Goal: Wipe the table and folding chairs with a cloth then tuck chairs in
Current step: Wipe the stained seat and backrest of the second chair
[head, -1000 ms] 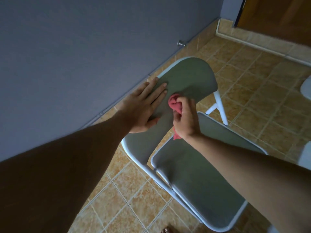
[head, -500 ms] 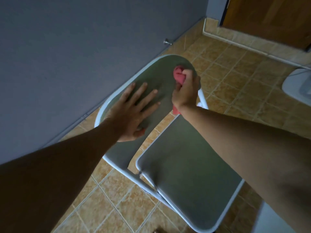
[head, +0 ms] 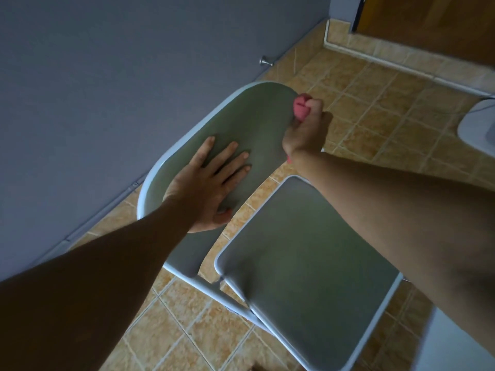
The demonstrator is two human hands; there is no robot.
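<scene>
The right hand (head: 305, 129) is clenched round a bunched pink cloth (head: 300, 107) and presses it to the far end of the grey padded backrest (head: 257, 124) of a white-framed metal folding chair (head: 321, 285). It is probably wadded up for firmer rubbing. The left hand (head: 211, 183) lies flat on the backrest's middle, fingers straight and spread, thumb at its lower edge, likely bracing the light chair against the wiping. The grey seat (head: 294, 236) sits just below the backrest, and the tan tiled floor (head: 375, 103) lies beyond it.
</scene>
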